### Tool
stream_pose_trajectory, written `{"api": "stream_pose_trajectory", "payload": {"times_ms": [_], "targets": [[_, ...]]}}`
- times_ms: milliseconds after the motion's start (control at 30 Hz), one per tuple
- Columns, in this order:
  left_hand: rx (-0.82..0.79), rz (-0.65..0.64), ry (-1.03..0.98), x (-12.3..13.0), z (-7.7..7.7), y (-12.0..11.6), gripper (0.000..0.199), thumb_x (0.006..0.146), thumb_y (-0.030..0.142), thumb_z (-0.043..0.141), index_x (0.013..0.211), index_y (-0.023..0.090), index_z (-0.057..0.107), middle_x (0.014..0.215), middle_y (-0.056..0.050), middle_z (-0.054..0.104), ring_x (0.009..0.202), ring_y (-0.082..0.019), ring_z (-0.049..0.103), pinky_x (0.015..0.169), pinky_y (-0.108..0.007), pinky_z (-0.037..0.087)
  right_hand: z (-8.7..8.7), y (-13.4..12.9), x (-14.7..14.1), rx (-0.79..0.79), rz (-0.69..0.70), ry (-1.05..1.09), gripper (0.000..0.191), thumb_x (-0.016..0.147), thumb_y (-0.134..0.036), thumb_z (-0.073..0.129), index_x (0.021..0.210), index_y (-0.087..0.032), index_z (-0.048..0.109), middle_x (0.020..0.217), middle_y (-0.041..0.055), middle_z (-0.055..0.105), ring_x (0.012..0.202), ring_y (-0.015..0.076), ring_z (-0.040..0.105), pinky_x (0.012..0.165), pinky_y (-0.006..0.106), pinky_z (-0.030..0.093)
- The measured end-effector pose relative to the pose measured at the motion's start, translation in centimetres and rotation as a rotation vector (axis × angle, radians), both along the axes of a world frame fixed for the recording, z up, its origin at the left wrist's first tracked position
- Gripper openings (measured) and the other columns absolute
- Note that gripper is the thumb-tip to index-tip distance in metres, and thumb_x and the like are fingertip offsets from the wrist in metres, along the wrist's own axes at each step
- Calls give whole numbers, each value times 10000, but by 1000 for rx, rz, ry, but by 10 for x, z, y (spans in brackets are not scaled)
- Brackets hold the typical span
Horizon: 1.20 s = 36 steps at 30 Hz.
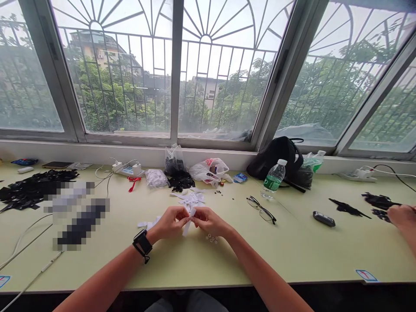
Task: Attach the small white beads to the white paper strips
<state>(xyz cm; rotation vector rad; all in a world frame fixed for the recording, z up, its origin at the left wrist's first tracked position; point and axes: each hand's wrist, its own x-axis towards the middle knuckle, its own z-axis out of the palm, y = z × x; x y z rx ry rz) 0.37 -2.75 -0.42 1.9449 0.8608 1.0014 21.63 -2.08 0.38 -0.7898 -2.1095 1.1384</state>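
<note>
Left of the green-labelled water bottle (273,178), a clear plastic bag (173,159) stands against the window sill (97,154), with black scraps inside it and spilling out at its foot. Nearer the bottle slumps a white carrier bag (208,171) with something colourful inside, too small to make out. Right of the bottle sits a black backpack (274,158), and beyond that a second bottle (316,160) stands among more plastic.

Straight ahead of me, well left of the water bottle, a white strip (191,219) stands pinched between the person's hands, its end hanging down below their fingers. It is narrow and looks soft, though I can't tell whether it is ribbon or paper. A loose heap of white strips (190,199) lies just beyond it on the pale green desk (182,268), and a few more (147,224) trail out to the left.

The left hand (172,223), with a black watch (142,243) on its wrist, and the right hand (209,221) nearly meet, both curled narrow and gripping the strip. Small pale beads (211,238) lie just below the right hand. Far right of the bottle, another person's hand (403,217) rests beside black scraps (378,200).
</note>
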Motion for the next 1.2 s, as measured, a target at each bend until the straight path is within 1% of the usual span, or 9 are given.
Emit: {"api": "stream_pose_trajectory", "payload": {"times_ms": [200, 367, 467, 600, 800, 1067, 1200], "targets": [[-7, -4, 35, 0, -3, 0, 245, 882, 347, 690, 790, 127, 749, 756, -80, 743, 698, -188, 634, 631, -268, 476, 4, -2, 0, -14, 39, -6, 290, 971, -435, 625, 841, -176, 620, 640, -51, 469, 565, 98, 385, 527, 225, 315], [-26, -6, 33, 0, -5, 2, 229, 880, 331, 691, 793, 126, 741, 757, -74, 736, 680, -175, 615, 625, -264, 458, 1, -2, 1, -3, 20, -39, 274, 980, -398, 600, 818, -177, 591, 644, -52, 462, 562, 96, 374, 520, 223, 302], [-45, 6, 29, 0, -6, 3, 240, 891, 339, 679, 791, 125, 725, 753, -70, 727, 663, -166, 605, 605, -257, 442, -4, 0, 1, 22, -18, -69, 238, 982, -337, 570, 804, -179, 570, 654, -50, 464, 570, 98, 380, 528, 220, 305], [-29, 30, 30, 0, -12, 5, 244, 907, 342, 660, 799, 129, 709, 747, -61, 711, 672, -163, 597, 599, -251, 431, -9, 2, -1, 78, -35, -66, 123, 938, -216, 550, 823, -180, 572, 698, -40, 498, 610, 104, 409, 557, 214, 328], [-43, 0, 28, 0, -14, 6, 239, 904, 345, 662, 805, 131, 700, 744, -48, 686, 655, -147, 561, 581, -240, 412, -10, 3, -2, 82, -58, -58, 115, 880, -141, 534, 776, -172, 574, 670, -43, 496, 593, 98, 405, 550, 207, 325], [-31, -13, 43, 0, -11, 4, 224, 892, 320, 647, 781, 132, 697, 715, -34, 671, 632, -134, 533, 577, -238, 403, -9, 2, -1, 60, -41, -44, 93, 849, -141, 560, 783, -173, 617, 672, -37, 543, 598, 105, 437, 567, 211, 345], [-43, 26, 3, 2, -11, 5, 262, 882, 371, 679, 779, 133, 717, 725, -50, 696, 650, -154, 572, 580, -245, 422, -9, 3, -4, 55, -83, -8, 111, 866, -185, 585, 757, -175, 602, 656, -38, 521, 586, 107, 422, 553, 220, 341]]}}
